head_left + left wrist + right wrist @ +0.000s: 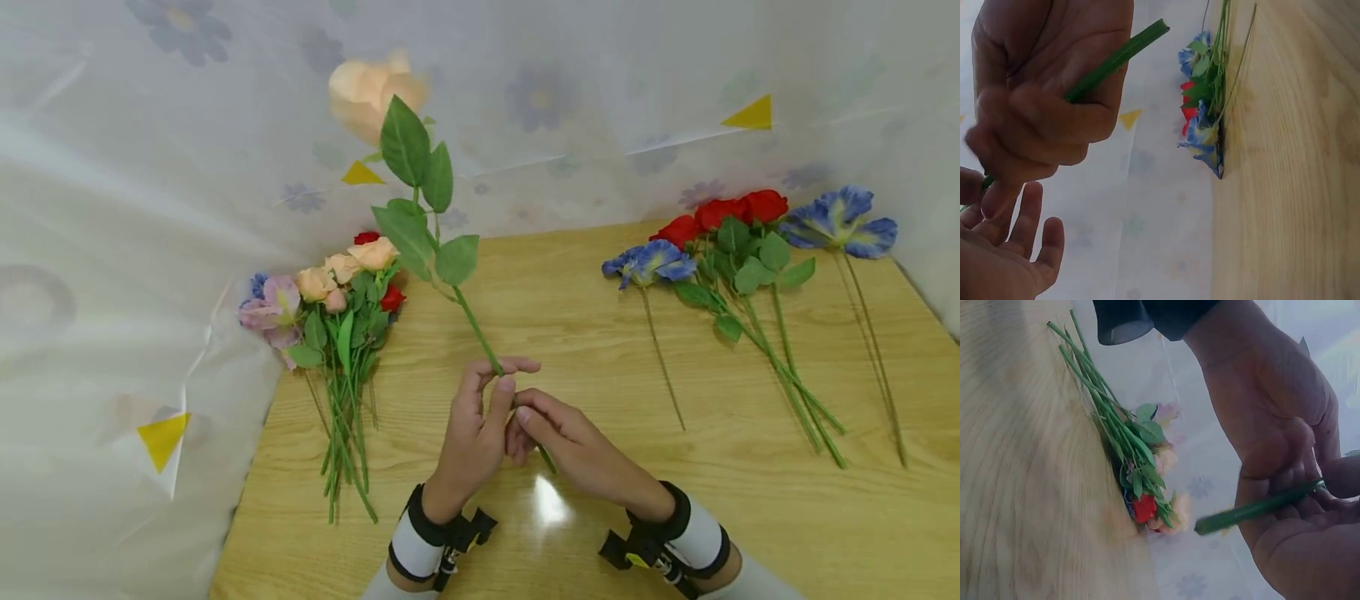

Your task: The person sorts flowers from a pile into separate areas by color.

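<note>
Both hands meet low over the wooden table (600,533). Right hand (577,446) curls its fingers round the lower end of the peach rose stem (480,333), cut tip poking out below. Left hand (476,425) pinches the same stem just above, thumb against fingertips. Stem rises tilted away; its bloom (371,92) is up by the floral curtain (112,208). Mixed bunch (330,308) lies left, red roses (731,225) and blue flowers (840,218) lie right, well apart.

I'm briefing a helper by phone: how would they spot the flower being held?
On the wooden table, between the bunch on the left and the loose flowers on the right, both hands meet. The peach rose rises from them, the only flower off the table.
</note>
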`<state>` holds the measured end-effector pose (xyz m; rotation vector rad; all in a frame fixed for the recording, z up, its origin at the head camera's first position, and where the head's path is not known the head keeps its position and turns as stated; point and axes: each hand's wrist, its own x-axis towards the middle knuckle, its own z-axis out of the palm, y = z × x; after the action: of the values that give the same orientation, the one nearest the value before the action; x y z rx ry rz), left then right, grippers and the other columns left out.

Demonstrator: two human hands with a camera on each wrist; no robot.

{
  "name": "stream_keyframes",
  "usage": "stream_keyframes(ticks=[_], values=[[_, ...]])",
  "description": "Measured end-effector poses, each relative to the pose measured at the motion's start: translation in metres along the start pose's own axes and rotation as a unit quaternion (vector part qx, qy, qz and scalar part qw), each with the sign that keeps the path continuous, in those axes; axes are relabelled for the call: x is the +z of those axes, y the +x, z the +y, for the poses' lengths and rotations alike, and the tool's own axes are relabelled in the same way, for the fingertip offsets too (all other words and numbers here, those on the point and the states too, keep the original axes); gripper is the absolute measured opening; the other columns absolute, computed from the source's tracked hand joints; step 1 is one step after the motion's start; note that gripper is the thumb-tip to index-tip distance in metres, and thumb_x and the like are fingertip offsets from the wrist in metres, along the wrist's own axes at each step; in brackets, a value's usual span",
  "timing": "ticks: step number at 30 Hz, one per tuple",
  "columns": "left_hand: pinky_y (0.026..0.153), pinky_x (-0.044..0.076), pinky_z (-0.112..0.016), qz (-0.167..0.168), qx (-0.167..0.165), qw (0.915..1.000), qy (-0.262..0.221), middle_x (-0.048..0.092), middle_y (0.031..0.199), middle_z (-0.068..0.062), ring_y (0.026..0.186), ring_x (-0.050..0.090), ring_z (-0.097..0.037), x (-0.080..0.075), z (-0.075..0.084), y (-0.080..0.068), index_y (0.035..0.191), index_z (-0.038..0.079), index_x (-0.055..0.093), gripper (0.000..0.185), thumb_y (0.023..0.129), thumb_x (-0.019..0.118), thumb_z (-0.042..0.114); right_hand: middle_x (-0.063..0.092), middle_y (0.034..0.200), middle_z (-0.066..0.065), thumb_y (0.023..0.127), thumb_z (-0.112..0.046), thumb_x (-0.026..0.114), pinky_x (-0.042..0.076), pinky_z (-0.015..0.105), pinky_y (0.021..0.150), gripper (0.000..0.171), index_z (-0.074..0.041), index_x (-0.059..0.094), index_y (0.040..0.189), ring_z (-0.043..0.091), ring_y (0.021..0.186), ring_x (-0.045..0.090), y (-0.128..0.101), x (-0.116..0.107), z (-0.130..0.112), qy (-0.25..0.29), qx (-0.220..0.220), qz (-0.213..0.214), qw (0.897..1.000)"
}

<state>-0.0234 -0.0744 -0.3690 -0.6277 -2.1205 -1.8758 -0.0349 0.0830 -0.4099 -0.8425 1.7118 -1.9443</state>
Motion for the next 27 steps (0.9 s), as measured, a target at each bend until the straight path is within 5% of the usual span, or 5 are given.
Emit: stream_keyframes(ticks=[7,16,20,23,27], values=[[0.087,0.051,-0.036,0.013,0.003,0.9984,0.055,0.062,0.111,-0.019,0.111,0.058,-0.030,0.004,-0.003,0.000,0.110,-0.005,0.053,0.017,0.097,0.045,-0.012,0.041,0.072,0.012,0.108,-0.009,0.027,0.033,0.033,0.050,0.024,-0.004,0.051,0.109,0.026,0.056,0.035,-0.002,-0.002,0.000,-0.024,-0.028,0.035,0.999],[0.088,0.051,-0.036,0.025,-0.020,0.9951,0.094,0.066,0.102,-0.007,0.099,0.063,-0.020,0.001,-0.028,-0.005,0.112,0.005,0.060,0.014,0.100,0.053,0.006,0.040,0.069,0.009,0.108,-0.014,0.032,0.032,0.030,0.049,0.025,-0.002,0.054,0.109,0.014,0.054,0.033,-0.004,-0.001,0.000,-0.054,0.006,0.067,0.996],[0.082,0.054,-0.035,0.035,-0.025,0.9942,0.099,0.066,0.100,-0.007,0.091,0.065,-0.018,0.000,-0.030,-0.006,0.109,0.006,0.061,0.012,0.100,0.054,0.010,0.049,0.074,0.005,0.108,-0.023,0.036,0.039,0.028,0.052,0.026,-0.009,0.058,0.107,0.011,0.057,0.041,-0.004,-0.007,0.003,-0.141,0.034,0.101,0.984],[0.075,0.056,-0.033,0.043,-0.024,0.9945,0.093,0.065,0.095,-0.009,0.083,0.066,-0.019,0.000,-0.032,-0.006,0.106,0.003,0.060,0.010,0.100,0.055,0.009,0.058,0.084,0.004,0.105,-0.027,0.046,0.045,0.030,0.059,0.024,-0.009,0.061,0.108,0.013,0.068,0.052,-0.009,-0.029,0.010,-0.305,0.035,0.165,0.937],[0.070,0.056,-0.031,0.049,-0.035,0.9938,0.094,0.064,0.091,-0.009,0.078,0.065,-0.020,-0.002,-0.035,-0.008,0.105,0.002,0.061,0.012,0.100,0.056,0.011,0.053,0.090,0.022,0.098,-0.019,0.061,0.044,0.043,0.058,0.028,0.007,0.056,0.106,0.034,0.074,0.054,-0.031,-0.075,0.023,-0.501,0.101,0.267,0.817]])
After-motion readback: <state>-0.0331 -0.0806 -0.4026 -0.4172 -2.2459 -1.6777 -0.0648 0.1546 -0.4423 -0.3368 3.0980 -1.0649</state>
